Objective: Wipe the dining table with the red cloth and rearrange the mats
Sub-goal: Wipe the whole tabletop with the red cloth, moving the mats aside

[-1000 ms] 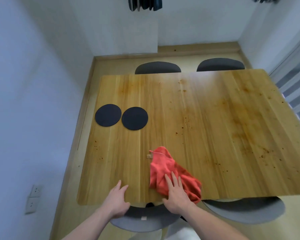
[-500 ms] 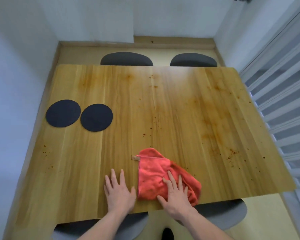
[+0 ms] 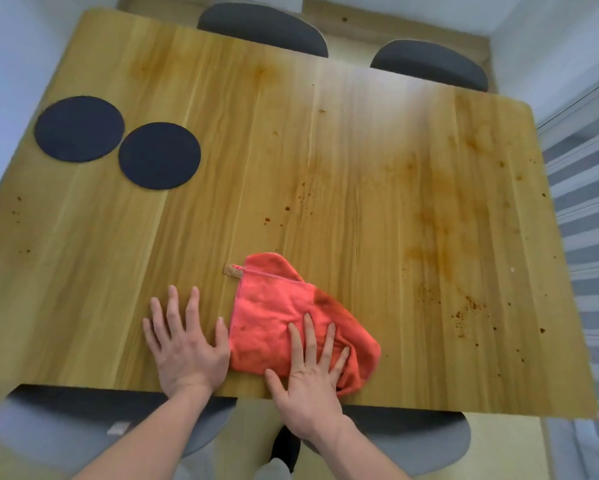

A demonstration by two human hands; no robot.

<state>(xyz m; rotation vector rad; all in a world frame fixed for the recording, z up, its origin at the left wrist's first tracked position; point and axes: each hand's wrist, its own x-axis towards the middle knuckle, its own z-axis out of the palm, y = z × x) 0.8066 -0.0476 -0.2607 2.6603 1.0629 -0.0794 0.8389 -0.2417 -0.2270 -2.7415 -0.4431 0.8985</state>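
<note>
Two dark mats (image 3: 118, 143) lie at the bench's (image 3: 325, 150) far left. The left hand (image 3: 184, 344) braces flat, fingers apart; the right hand (image 3: 312, 368), fingers spread, presses the red cloth (image 3: 277, 317) near the front edge. Best sweep rightward with firm overlapping strokes across the brown stains (image 3: 464, 306).

Pale walls (image 3: 11, 46), beige floor (image 3: 388, 26), grey chairs (image 3: 263, 27) on both long sides, striped blinds (image 3: 589, 209) right.

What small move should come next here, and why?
Probably push the red cloth forward and right across the table: the right hand already lies flat on it, the left hand rests on bare wood, and brown stains lie that way.
</note>
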